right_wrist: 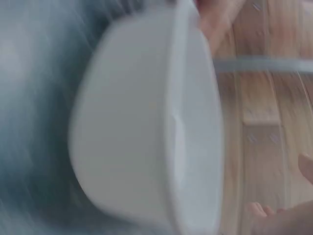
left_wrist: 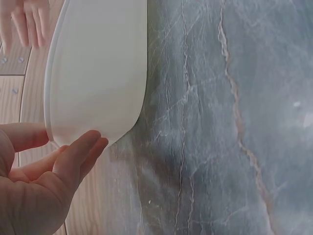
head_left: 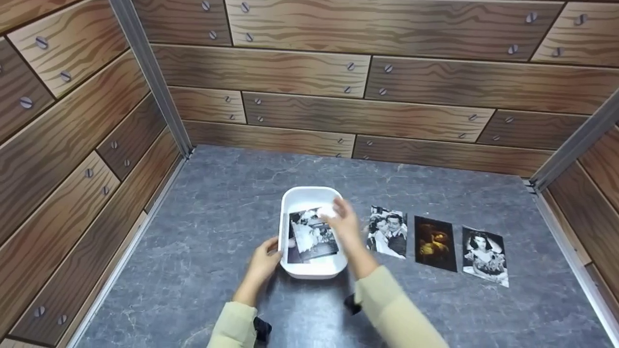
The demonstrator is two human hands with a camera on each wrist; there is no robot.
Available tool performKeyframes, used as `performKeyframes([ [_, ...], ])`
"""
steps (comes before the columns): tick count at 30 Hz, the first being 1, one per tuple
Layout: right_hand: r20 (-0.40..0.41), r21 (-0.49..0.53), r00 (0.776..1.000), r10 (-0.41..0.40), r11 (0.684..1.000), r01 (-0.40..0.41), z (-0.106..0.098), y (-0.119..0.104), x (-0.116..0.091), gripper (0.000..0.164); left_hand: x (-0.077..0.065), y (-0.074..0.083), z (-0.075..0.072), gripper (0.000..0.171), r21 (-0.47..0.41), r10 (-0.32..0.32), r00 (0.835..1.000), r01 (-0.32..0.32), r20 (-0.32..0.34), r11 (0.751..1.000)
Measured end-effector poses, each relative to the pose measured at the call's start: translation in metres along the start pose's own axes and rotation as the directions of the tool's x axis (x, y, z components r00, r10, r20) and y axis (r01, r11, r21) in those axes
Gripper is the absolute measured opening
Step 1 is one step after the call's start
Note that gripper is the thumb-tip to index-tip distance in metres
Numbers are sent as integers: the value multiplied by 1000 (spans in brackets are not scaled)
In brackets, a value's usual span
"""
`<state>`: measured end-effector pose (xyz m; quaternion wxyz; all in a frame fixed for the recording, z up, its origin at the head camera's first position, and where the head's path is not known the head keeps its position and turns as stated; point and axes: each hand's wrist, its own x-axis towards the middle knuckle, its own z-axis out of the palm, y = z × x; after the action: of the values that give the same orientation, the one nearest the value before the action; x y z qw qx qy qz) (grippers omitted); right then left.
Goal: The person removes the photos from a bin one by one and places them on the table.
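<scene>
A white rectangular tub (head_left: 313, 273) with rounded corners stands on the grey marbled table. Inside it lie black-and-white photos (head_left: 316, 239), overlapping one another. My left hand (head_left: 262, 263) grips the tub's left side. In the left wrist view, that hand (left_wrist: 44, 181) has its thumb at the rim and its fingers against the outer wall (left_wrist: 100, 73). Over the tub's right rim hovers my right hand (head_left: 349, 229), blurred, with nothing visible in it. The right wrist view has this hand (right_wrist: 288, 220) beside the tub (right_wrist: 122, 127), thumb and fingers apart.
To the right of the tub, three photos lie in a row: a black-and-white couple (head_left: 387, 233), a dark one with golden figures (head_left: 435, 244), and a black-and-white portrait (head_left: 485, 256). Wood-patterned walls (head_left: 300, 77) with metal corner posts (head_left: 154, 77) enclose the table.
</scene>
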<state>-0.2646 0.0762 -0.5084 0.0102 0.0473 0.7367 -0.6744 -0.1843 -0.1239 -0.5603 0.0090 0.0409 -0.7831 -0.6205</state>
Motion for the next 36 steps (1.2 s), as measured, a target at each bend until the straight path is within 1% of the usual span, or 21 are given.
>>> performKeyframes([
  [2, 51, -63, 998, 23, 998, -19, 22, 13, -5, 71, 1, 2, 0, 45, 2, -2, 1000, 2, 0, 1000],
  [4, 56, -122, 998, 42, 992, -35, 33, 26, -6, 73, 1, 2, 0, 45, 16, -2, 1000, 2, 0, 1000],
  [6, 46, -184, 998, 53, 982, -43, 37, 38, -6, 77, 1, 1, 0, 44, 31, -5, 1000, 5, 2, 1000],
  [8, 14, -232, 998, 66, 971, -61, 38, 49, -5, 80, 1, -1, 0, 44, 38, 0, 1000, 0, 4, 999],
  [11, -32, -296, 997, 74, 952, -80, 37, 60, -1, 83, 1, -2, 1, 44, 31, 3, 1000, -3, 10, 1000],
  [15, -52, -378, 995, 84, 921, -98, 39, 62, 2, 88, 2, -1, 0, 44, 22, -1, 1000, 1, 8, 1000],
  [21, -62, -497, 997, 39, 865, -65, 42, 62, 4, 95, 3, 1, 0, 44, 9, 14, 1000, -14, 2, 1000],
  [25, -62, -529, 998, 12, 848, -43, 42, 61, 4, 97, 4, 2, 1, 43, 2, 29, 1000, -29, 0, 1000],
  [27, -55, -552, 998, 8, 833, -37, 43, 61, 4, 98, 4, 2, 2, 43, 1, 29, 1000, -29, 0, 1000],
  [31, -39, -595, 999, 37, 802, -53, 43, 61, 4, 95, 4, 2, 2, 43, 14, 10, 1000, -10, -3, 1000],
  [33, -36, -606, 997, 62, 793, -71, 44, 61, 3, 92, 3, 2, 2, 43, 32, -5, 1000, 6, -3, 999],
  [36, -46, -633, 996, 70, 770, -83, 46, 61, 2, 79, 3, 3, 2, 44, 57, -16, 1000, 17, -5, 998],
])
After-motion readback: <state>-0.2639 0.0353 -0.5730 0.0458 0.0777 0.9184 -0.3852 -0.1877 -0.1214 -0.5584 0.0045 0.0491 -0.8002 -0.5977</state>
